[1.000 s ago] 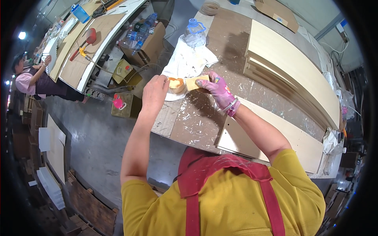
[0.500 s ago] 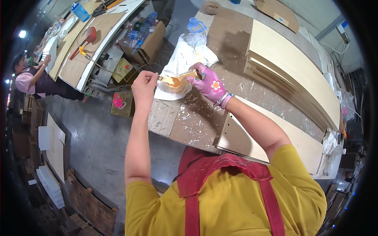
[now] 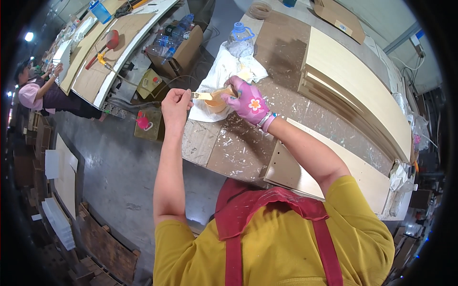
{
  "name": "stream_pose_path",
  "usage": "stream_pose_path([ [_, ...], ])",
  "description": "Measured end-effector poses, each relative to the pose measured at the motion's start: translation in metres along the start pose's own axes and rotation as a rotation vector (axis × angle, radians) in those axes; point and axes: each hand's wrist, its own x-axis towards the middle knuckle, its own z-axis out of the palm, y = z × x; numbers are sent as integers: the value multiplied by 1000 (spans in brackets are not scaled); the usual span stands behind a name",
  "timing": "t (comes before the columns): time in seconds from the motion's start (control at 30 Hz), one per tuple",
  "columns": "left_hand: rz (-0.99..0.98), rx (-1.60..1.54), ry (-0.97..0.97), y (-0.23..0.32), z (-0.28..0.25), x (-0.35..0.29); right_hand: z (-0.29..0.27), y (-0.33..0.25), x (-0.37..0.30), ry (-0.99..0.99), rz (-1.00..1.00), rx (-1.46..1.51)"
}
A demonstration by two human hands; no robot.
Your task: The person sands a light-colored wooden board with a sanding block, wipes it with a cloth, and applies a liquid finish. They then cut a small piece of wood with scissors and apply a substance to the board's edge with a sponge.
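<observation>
My left hand (image 3: pixel 176 106), bare, pinches the end of a small flat spatula (image 3: pixel 204 96) coated with pale yellow paste. The blade reaches over a small orange-tan cup (image 3: pixel 215 104) smeared with the same colour. My right hand (image 3: pixel 249 101), in a pink glove with a flower on its back, has its fingers closed around the cup's right side; they hide part of it. Beneath both lies a crumpled white cloth (image 3: pixel 206 85) with a yellowish stain. A clear jug with a blue cap and handle (image 3: pixel 240 39) stands on the cloth's far end.
On the paint-spotted workbench (image 3: pixel 238 148), a stack of pale boards (image 3: pixel 355 81) lies at right and a drilled panel (image 3: pixel 329 167) near me. Left of the bench are a metal can with a pink cap (image 3: pixel 150 125) and a box of bottles (image 3: pixel 181 55). A person (image 3: pixel 36 93) works far left.
The spatula has lifted and now shows its paste-covered blade above the cup's rim. My right hand has shifted slightly left with the cup. The view has moved a little.
</observation>
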Motion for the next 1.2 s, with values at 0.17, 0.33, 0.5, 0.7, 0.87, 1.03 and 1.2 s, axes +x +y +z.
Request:
stream_pose_path([
  [0.17, 26, 1, -4, 4, 1, -2, 1, -1, 3, 49, -37, 22],
  [0.33, 50, -3, 2, 7, 3, -4, 1, -4, 5, 47, -21, 19],
  [0.5, 107, 21, -8, 4, 4, -7, -3, 16, 11, 54, 285, 789],
  [0.7, 134, 7, 1, 14, 9, -12, -7, 44, 6, -181, 509, 1145],
  [0.87, 176, 43, 30, 17, 12, -14, 2, 18, 2, -53, 353, 847],
  [1.03, 182, 142, 30, 23, 15, -20, 24, 22, 10, 68, 145, 454],
  [1.2, 287, 258, 78, 18, 15, -22, 20, 22, 11, 103, 109, 395],
])
